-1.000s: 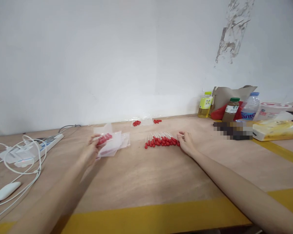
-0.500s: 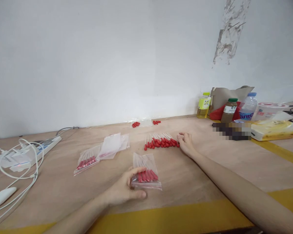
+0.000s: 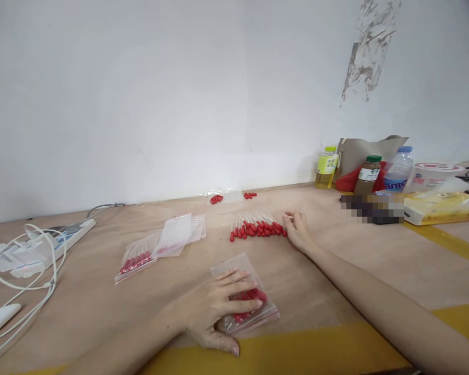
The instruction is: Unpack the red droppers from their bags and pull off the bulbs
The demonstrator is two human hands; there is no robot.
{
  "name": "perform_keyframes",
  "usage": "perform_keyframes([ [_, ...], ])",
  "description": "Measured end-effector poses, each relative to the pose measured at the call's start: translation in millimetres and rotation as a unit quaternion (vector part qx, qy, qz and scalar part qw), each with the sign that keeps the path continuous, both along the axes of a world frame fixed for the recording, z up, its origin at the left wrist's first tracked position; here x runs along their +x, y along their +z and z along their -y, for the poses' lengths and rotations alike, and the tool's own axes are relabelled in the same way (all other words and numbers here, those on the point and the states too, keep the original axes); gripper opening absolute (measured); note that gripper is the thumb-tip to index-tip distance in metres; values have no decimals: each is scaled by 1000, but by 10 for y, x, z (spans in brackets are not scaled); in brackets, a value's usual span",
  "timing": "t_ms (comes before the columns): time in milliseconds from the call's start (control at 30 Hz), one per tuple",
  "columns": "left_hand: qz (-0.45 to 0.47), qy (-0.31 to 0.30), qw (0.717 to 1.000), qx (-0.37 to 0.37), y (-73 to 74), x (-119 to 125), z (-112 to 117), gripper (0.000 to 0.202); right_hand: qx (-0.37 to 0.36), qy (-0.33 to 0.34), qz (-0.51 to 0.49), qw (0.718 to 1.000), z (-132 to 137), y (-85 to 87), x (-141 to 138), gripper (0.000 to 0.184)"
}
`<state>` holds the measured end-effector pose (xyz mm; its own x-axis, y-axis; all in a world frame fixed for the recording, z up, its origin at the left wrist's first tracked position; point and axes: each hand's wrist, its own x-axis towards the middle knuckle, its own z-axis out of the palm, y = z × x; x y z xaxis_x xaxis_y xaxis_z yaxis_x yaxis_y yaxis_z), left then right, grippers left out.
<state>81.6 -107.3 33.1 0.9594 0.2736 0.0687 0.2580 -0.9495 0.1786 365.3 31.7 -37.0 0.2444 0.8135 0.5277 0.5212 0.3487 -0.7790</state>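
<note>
My left hand [image 3: 222,304] lies with spread fingers across a clear zip bag [image 3: 231,264] of red-tipped pale sticks [image 3: 260,296]. The bag is tilted on the table, its zip edge towards me, and the fingers partly cover its contents. Beside the right end of a loose row of red-tipped sticks [image 3: 258,228], my right hand [image 3: 297,230] rests with curled fingers. One red tip is close against these fingers; whether they pinch anything is hidden. To the left lie a filled zip bag [image 3: 138,255] and some flat, clear bags [image 3: 175,234].
Two small groups of red pieces [image 3: 216,199] lie on clear plastic by the wall. At left are a power strip [image 3: 72,240] and white cables [image 3: 54,271]. Bottles [image 3: 368,174], a bag [image 3: 347,151] and a tissue pack [image 3: 441,208] stand at right.
My left hand has gone from the bag's left edge to lying over it with fingers spread. The bag has shifted nearer and right, and turned. My right hand stays put.
</note>
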Motion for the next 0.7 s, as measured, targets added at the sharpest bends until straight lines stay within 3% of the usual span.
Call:
perform_keyframes([
  [133,-3,107,994,29,-39,66,87,78,65,-17,32,997,106,99,-36,35],
  [233,6,210,976,58,-64,134,219,97,144,-60,96,983,254,212,-105,31],
  [333,-17,316,946,64,-81,207,306,100,143,-55,144,978,464,351,-216,27],
  [400,-39,377,924,53,-71,248,325,89,87,25,185,979,618,443,-299,28],
  [500,-53,434,899,37,-27,284,309,75,-70,173,230,955,815,527,-407,41],
  [600,-37,431,901,34,10,282,245,70,-238,285,221,902,930,508,-476,42],
  [700,16,388,921,26,-6,262,121,50,-322,366,155,859,973,434,-528,37],
])
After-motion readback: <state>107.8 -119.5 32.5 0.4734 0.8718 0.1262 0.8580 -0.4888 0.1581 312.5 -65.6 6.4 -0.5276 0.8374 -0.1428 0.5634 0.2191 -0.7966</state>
